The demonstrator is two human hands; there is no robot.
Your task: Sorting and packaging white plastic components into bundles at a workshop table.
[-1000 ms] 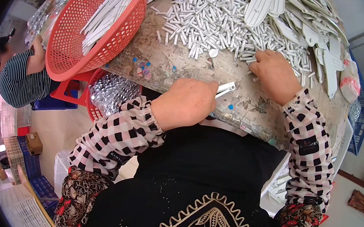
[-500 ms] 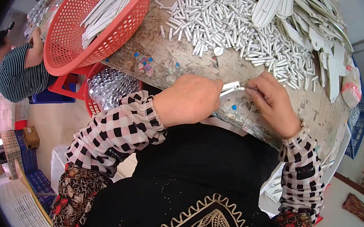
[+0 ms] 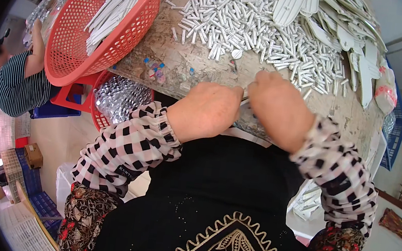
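My left hand (image 3: 208, 109) is closed in front of me at the table's near edge. It grips a white plastic piece (image 3: 245, 99), of which only a sliver shows between the two hands. Right beside it, my right hand (image 3: 278, 107) is closed over the piece's other end, its fingers curled and turned away. What its fingertips hold is hidden. Just beyond the hands lies a wide heap of small white plastic pins (image 3: 252, 27) on the worn wooden table (image 3: 169, 57).
A red perforated basket (image 3: 100, 59) with long white strips leans at the left. Under it, another basket holds shiny silvery pieces (image 3: 122, 101). Flat white plastic parts (image 3: 366, 70) pile up at the right. A person in a striped shirt (image 3: 22, 85) is at the far left.
My right hand has moved left against my left hand and turned over, covering most of the white piece that showed between them. My left hand has stayed nearly in place.
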